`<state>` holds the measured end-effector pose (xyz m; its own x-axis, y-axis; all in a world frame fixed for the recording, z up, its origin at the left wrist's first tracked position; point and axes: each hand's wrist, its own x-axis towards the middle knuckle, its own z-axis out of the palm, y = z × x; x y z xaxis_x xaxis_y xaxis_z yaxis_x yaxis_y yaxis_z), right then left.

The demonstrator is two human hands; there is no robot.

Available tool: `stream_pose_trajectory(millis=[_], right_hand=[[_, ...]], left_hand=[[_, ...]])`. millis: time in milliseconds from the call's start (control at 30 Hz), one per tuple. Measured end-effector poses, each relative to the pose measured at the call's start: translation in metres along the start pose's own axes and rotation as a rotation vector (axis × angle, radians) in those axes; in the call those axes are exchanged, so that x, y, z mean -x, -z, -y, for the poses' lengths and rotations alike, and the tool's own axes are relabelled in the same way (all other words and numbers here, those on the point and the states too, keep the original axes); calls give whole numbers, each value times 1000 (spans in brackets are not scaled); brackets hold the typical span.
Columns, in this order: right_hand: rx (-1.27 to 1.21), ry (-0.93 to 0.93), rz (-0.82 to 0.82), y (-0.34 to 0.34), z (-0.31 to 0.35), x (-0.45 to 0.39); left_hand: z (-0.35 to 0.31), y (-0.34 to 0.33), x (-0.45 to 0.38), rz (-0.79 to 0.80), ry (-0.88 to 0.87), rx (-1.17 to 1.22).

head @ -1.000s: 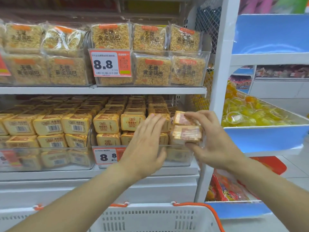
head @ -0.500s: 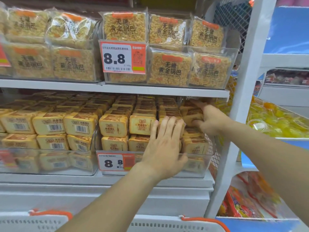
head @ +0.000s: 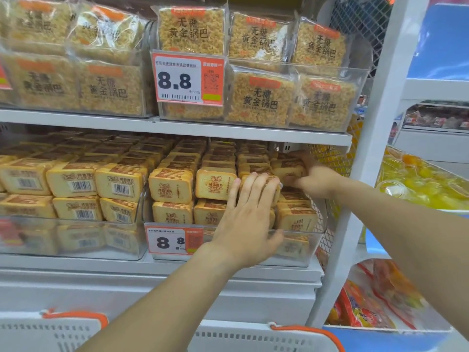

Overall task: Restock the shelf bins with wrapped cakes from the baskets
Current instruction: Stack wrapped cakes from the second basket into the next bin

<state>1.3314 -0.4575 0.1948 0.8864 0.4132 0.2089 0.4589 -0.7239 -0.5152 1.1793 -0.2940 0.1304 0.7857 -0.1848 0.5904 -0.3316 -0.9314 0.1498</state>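
Yellow wrapped cakes [head: 171,188] fill a clear shelf bin [head: 299,252] on the lower shelf, stacked in rows. My left hand [head: 248,219] presses flat with straight fingers against the front cakes in the bin's middle. My right hand [head: 314,175] reaches into the bin's right side. Its fingers and thumb grip a wrapped cake [head: 289,170] on top of the rightmost row. Two white baskets with orange handles [head: 256,337] [head: 63,329] stand below; their insides are out of view.
A second bin of the same cakes [head: 76,185] sits to the left. Bags of rice crackers [head: 261,97] fill the upper shelf, with an 8.8 price tag [head: 187,78]. A white upright post [head: 368,161] and mesh panel bound the right side; blue trays of yellow sweets [head: 431,184] lie beyond.
My right hand carried its cakes from in front of the bin up onto the rightmost row. My left hand moved onto the front cakes and stays there. The view came closer.
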Motion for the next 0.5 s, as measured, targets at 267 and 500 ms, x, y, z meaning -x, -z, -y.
stream_pose_trajectory(millis=[267, 500], right_hand=[[548, -86, -64, -16, 18, -13], [603, -126, -57, -22, 14, -18]], left_hand=[[-1, -2, -1, 1, 23, 11], [-1, -5, -1, 9, 28, 11]])
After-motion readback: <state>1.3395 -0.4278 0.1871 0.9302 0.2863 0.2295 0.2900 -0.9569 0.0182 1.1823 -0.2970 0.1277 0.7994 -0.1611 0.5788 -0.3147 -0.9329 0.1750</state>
